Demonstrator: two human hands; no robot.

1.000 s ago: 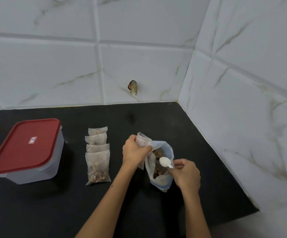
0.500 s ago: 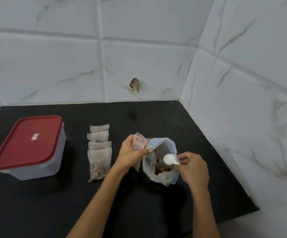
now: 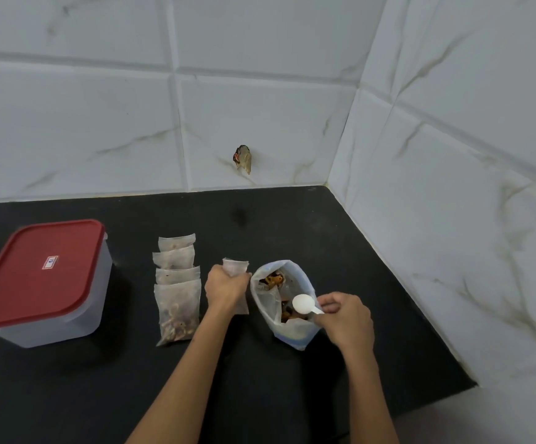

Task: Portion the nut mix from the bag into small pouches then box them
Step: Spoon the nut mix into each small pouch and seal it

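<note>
So we've got a black countertop [image 3: 260, 395] tucked into a corner of white marble-look tiles [image 3: 100, 123]. Biggest thing on it is the clear plastic box [image 3: 68, 315] at far left, red lid [image 3: 36, 270] snapped on. Next to it, a row of four small translucent pouches [image 3: 177, 283] overlapping each other, the nearest one visibly full of brownish nut mix.

The bag [image 3: 289, 302] sits right of centre, whitish-clear plastic, mouth wide open, with dark and orange-brown bits showing inside. Our left hand [image 3: 226, 286] is wrapped round another little pouch [image 3: 235, 267], held upright just left of the bag, its top poking out above the fist. Our right hand [image 3: 345, 318] pinches the handle of a small white spoon [image 3: 305, 305], bowl hanging over the bag's opening.
</note>
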